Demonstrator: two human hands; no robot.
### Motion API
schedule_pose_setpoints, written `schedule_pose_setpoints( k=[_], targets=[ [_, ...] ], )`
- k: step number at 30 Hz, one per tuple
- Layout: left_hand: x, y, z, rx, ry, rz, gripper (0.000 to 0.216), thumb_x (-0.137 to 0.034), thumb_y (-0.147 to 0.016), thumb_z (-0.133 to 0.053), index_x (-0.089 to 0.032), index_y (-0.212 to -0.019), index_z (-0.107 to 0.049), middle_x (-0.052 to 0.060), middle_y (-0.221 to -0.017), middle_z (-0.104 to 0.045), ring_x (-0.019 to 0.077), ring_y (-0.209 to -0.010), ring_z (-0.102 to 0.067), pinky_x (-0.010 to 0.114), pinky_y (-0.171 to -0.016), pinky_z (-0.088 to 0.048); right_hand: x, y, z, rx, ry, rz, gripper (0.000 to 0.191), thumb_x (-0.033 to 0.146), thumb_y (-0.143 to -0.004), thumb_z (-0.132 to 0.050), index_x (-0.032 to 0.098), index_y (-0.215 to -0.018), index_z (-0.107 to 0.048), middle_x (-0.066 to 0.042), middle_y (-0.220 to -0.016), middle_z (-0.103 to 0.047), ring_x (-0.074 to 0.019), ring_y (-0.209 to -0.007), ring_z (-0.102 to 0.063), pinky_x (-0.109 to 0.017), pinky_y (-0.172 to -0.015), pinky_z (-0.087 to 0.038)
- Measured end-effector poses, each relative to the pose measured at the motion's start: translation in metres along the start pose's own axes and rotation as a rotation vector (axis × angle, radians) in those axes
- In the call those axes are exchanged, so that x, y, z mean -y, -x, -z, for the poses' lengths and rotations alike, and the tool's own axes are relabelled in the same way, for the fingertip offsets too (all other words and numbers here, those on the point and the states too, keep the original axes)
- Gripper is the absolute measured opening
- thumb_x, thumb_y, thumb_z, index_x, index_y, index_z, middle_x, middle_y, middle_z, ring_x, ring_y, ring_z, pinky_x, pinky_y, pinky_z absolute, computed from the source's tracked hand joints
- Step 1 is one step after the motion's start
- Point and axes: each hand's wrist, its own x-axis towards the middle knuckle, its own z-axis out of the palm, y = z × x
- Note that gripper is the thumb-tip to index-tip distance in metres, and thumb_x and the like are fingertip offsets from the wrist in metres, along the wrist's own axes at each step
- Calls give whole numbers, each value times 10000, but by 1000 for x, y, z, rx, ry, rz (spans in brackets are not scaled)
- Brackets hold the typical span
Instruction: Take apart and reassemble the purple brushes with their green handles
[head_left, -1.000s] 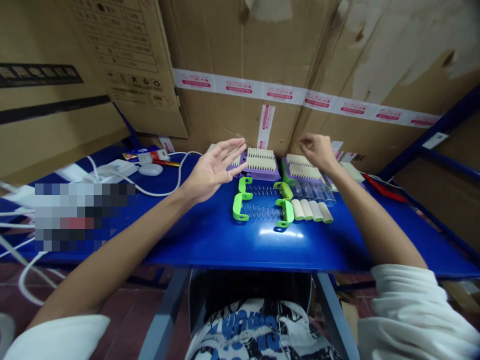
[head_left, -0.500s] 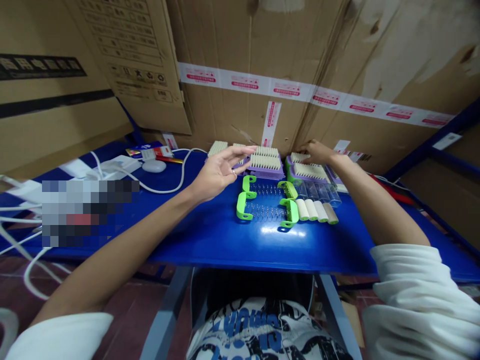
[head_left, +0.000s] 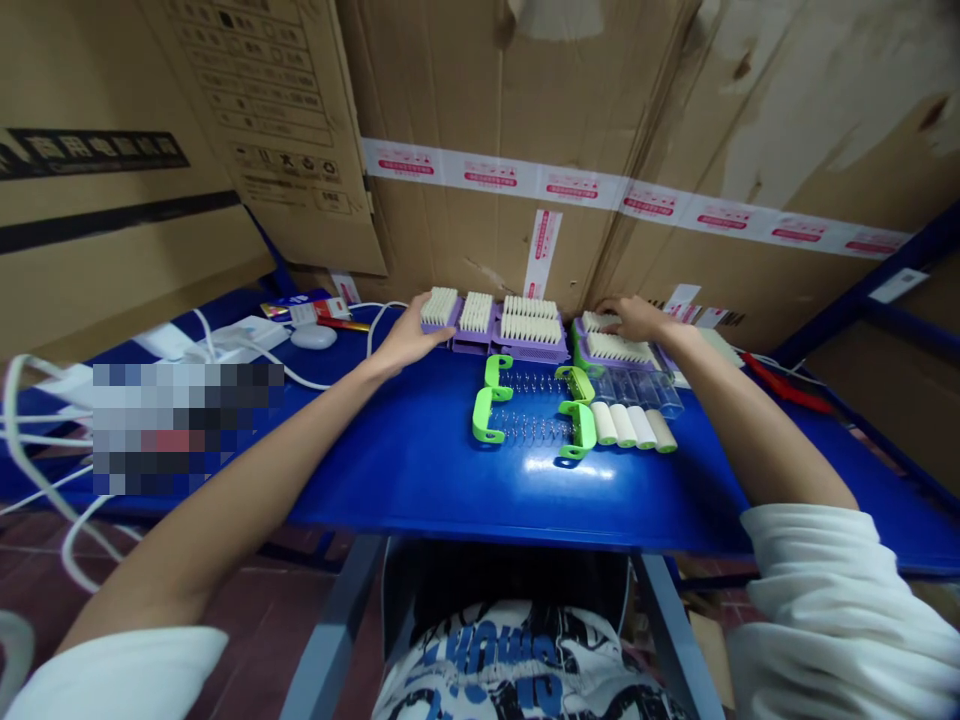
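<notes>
My left hand (head_left: 405,342) rests on the blue table (head_left: 420,470), fingers curled against the leftmost purple brush block with white bristles (head_left: 439,310). My right hand (head_left: 634,318) lies palm down on the purple brush blocks at the right (head_left: 609,346), fingers closed over the far one. Between them sit more purple brush blocks (head_left: 529,325). In front lie two green-ended spring frames (head_left: 529,404), clear tubes (head_left: 637,385) and white rollers with green ends (head_left: 631,426).
Large cardboard boxes (head_left: 525,150) stand right behind the brushes. A white mouse (head_left: 313,336), white cables (head_left: 45,400) and a white box (head_left: 240,335) crowd the table's left. A red tool (head_left: 784,385) lies at the right.
My left hand, raised and spread a second ago, has dropped to the leftmost brush block. My right hand has come down from the air onto the right brush blocks.
</notes>
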Motion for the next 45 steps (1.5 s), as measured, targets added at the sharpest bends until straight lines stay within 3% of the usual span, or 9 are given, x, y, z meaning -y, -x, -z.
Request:
schedule_pose_setpoints(
  k=[7, 12, 17, 20, 24, 28, 35, 41, 45],
  targets=[
    [13, 0, -2, -19, -84, 2, 843, -275, -853, -920, -155, -1607, -563, 232, -1727, -601, 412, -1602, -601, 565, -1398, -418, 10, -1, 3, -16, -157, -46, 605, 314, -932, -832, 240, -1531, -781, -106, -1467, -841, -305, -1365, -792, -401, -1184, -590],
    [14, 1, -4, 14, -96, -24, 850, -253, -858, -902, -159, -1624, -547, 216, -1716, -613, 403, -1591, -611, 579, -1399, -424, 14, 10, 10, -132, -234, -99, 639, 331, -948, -809, 219, -1575, -758, -123, -1513, -815, -362, -1426, -759, -473, -1223, -575],
    [-8, 7, -1, -92, -105, -170, 807, -266, -815, -928, -190, -1555, -616, 207, -1694, -601, 463, -1675, -475, 672, -1455, -294, 27, 32, 48, -518, -346, -132, 750, 340, -1017, -720, 118, -1722, -594, -187, -1542, -773, -382, -1363, -759, -529, -1189, -601],
    [-44, 21, -2, -82, 45, -382, 814, -380, -857, -940, -257, -1589, -607, 163, -1755, -522, 434, -1696, -440, 639, -1433, -373, 72, 48, 80, -743, -302, -25, 687, 402, -1043, -744, 257, -1705, -632, -137, -1469, -769, -388, -1323, -728, -589, -1156, -593],
    [-100, 51, -8, 114, 365, -515, 1096, -533, -788, -1035, -383, -1715, -468, 114, -1894, -342, 480, -1751, -351, 645, -1346, -500, 180, 67, 100, -728, -79, 336, 512, 367, -1129, -671, 329, -1639, -683, -121, -1384, -725, -399, -1344, -652, -687, -1175, -496],
    [-121, 72, -2, 89, 414, -563, 1012, -564, -772, -1060, -374, -1627, -555, 74, -1753, -544, 453, -1705, -442, 640, -1436, -370, 257, 81, 97, -657, -9, 480, 486, 314, -1172, -565, 367, -1651, -625, -137, -1463, -669, -404, -1384, -597, -689, -1177, -460],
    [-107, 74, -1, 121, 441, -592, 894, -500, -710, -1073, -260, -1434, -606, 108, -1455, -698, 372, -1384, -687, 534, -1237, -560, 227, 110, 91, -497, -54, 374, 875, 543, -950, -844, 441, -1753, -514, -100, -1267, -736, -353, -1085, -699, -527, -1008, -577],
    [-117, 83, -12, 248, 390, -593, 806, -270, -640, -971, -243, -1373, -636, 54, -1236, -712, 265, -1041, -722, 425, -938, -635, 221, 133, 79, -470, -72, 303, 855, 637, -908, -826, 462, -1711, -588, -82, -1187, -741, -274, -896, -685, -419, -828, -576],
    [-125, 91, -11, 152, 351, -602, 802, -277, -647, -955, -259, -1381, -634, 61, -1285, -716, 286, -1117, -711, 440, -1015, -625, 230, 137, 66, -577, -56, 288, 888, 587, -901, -840, 481, -1734, -550, -92, -1150, -723, -299, -919, -672, -423, -778, -566]
  ],
)
